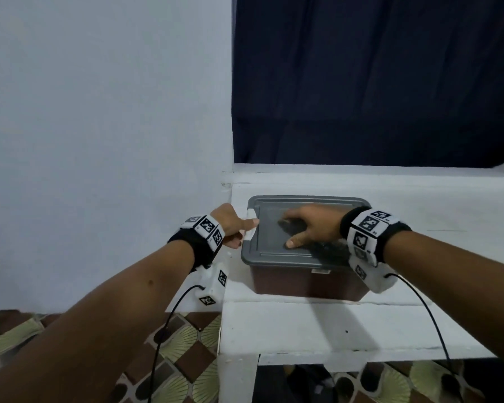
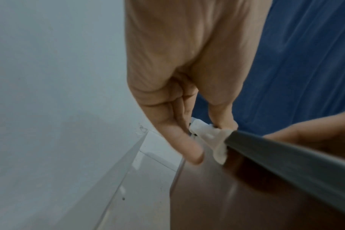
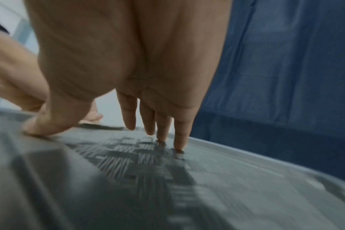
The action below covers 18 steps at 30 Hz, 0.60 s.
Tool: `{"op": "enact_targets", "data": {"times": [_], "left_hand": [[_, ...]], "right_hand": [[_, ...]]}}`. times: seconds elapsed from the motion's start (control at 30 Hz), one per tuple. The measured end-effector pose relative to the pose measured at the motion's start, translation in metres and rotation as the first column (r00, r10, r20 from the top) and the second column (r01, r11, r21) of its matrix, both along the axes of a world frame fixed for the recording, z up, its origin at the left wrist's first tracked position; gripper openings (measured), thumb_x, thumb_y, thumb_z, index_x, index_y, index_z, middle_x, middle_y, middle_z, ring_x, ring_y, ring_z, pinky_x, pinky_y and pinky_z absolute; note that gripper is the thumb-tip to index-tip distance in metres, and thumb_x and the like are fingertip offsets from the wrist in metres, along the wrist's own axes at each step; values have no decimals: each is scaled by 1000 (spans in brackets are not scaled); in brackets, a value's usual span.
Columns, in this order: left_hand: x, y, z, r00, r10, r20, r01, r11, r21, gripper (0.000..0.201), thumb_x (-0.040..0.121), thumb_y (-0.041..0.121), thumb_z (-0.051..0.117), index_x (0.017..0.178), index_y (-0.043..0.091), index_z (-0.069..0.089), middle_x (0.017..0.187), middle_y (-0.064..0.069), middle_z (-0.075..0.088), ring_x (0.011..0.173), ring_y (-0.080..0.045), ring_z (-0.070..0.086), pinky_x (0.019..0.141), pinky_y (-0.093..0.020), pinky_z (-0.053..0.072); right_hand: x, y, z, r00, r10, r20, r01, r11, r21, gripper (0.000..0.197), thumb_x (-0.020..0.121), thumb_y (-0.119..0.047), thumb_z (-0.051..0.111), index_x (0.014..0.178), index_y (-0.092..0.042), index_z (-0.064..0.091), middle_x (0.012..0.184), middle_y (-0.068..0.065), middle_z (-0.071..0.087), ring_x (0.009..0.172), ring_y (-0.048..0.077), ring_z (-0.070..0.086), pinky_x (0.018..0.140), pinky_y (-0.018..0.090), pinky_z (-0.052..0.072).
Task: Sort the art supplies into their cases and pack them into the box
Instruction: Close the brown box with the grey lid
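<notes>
Head view: box [image 1: 306, 282] sits on the white ledge [image 1: 303, 327], grey lid [image 1: 274, 239] on top. My right hand [image 1: 314, 225] lies flat on the lid, fingers [image 3: 179, 137] straight and spread, tips and thumb pressing the textured surface. My left hand [image 1: 232, 225] is at the lid's left end, thumb and fingers pinching the white clip [image 2: 211, 137]. Dark curtain [image 1: 376, 82] hangs behind; pale wall [image 1: 99, 112] on the left.
</notes>
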<state>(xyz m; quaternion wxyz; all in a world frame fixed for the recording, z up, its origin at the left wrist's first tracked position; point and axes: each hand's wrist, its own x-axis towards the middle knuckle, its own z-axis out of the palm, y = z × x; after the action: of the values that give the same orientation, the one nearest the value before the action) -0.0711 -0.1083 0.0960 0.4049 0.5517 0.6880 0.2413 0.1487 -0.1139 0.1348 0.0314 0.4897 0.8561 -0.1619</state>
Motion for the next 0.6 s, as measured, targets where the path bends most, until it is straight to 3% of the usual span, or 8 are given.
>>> {"op": "enact_targets", "data": {"times": [0.07, 0.13, 0.23, 0.33, 0.4, 0.47, 0.53, 0.6], "left_hand": [[-1, 4, 6, 971, -41, -234, 66, 993, 99, 43, 80, 46, 74, 82, 7, 56, 78, -10, 60, 68, -27, 61, 75, -39, 60], [8, 9, 20, 896, -50, -442, 166, 959, 228, 44, 80, 45, 73, 104, 10, 61, 101, -7, 63, 92, -26, 62, 80, -32, 50], [39, 22, 47, 794, -180, -580, 394, 880, 266, 49, 79, 43, 73, 118, 15, 61, 121, -7, 61, 109, -23, 57, 87, -31, 46], [92, 31, 66, 674, -332, -660, 578, 793, 192, 56, 77, 46, 75, 123, 15, 62, 129, -4, 59, 116, -21, 55, 99, -36, 45], [132, 29, 70, 589, -434, -681, 667, 737, 107, 68, 75, 49, 77, 131, 16, 58, 135, -3, 56, 123, -21, 52, 102, -34, 42], [170, 26, 64, 505, -524, -686, 723, 691, 5, 82, 71, 55, 77, 139, 18, 50, 140, -2, 53, 126, -23, 50, 102, -33, 40], [200, 25, 53, 435, -582, -687, 750, 657, -81, 89, 67, 59, 78, 141, 18, 47, 138, -3, 54, 125, -26, 51, 99, -34, 41], [220, 26, 41, 363, -619, -696, 774, 617, -145, 81, 68, 61, 76, 131, 14, 54, 122, -6, 62, 114, -31, 57, 93, -35, 45]], "right_hand": [[23, -9, 1, 998, -44, -40, 45, 999, 29, 59, 85, -43, 72, 136, -21, 53, 126, -4, 61, 111, 15, 57, 98, 33, 44], [53, -16, 1, 996, -85, -19, 86, 995, 54, 54, 86, -47, 68, 133, -23, 56, 129, -8, 61, 115, 13, 58, 102, 32, 43], [102, -23, 2, 979, -203, 24, 201, 977, 77, 51, 84, -53, 68, 126, -25, 61, 129, -6, 61, 114, 15, 57, 102, 33, 44], [142, -33, -3, 962, -272, 18, 270, 960, 78, 55, 83, -51, 70, 127, -18, 62, 134, 0, 58, 119, 20, 55, 103, 36, 42], [155, -42, -13, 969, -239, -65, 242, 969, 45, 55, 88, -43, 68, 134, -17, 57, 142, 0, 51, 126, 20, 49, 106, 30, 37], [160, -45, -22, 969, -197, -150, 207, 977, 53, 54, 90, -40, 66, 137, -16, 55, 146, 0, 47, 129, 19, 46, 104, 25, 34], [167, -38, -30, 966, -182, -186, 196, 979, 63, 55, 89, -44, 67, 134, -15, 57, 143, 2, 51, 126, 21, 49, 105, 30, 37], [179, -29, -35, 966, -165, -198, 178, 983, 49, 59, 85, -48, 69, 134, -16, 57, 140, -1, 54, 124, 20, 51, 104, 35, 41]]}}
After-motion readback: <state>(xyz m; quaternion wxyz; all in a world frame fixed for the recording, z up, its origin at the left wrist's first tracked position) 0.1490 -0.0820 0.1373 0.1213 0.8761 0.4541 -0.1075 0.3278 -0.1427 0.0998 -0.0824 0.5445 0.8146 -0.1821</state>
